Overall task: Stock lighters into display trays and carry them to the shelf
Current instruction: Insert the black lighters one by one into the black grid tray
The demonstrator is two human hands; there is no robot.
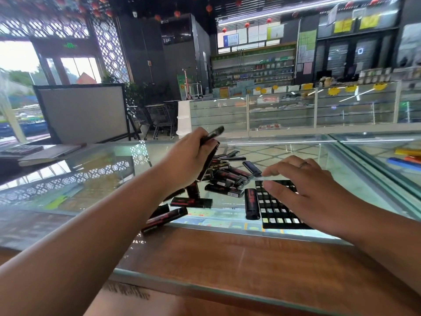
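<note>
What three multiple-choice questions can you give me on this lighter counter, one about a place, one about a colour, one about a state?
1. Where does the black tray lie?
A) on the glass counter, under the right hand
B) on the back-wall shelf
C) on the floor

2. What colour is the print on the loose lighters?
A) green
B) white
C) red

3. What is the left hand doing?
A) pressing flat on the glass
B) gripping lighters, raised above the pile
C) hanging empty

Answers:
1 A, the grid shows on the glass beneath the fingers.
2 C, red marks sit on black bodies.
3 B, dark lighters stick out of its curled fingers.
</note>
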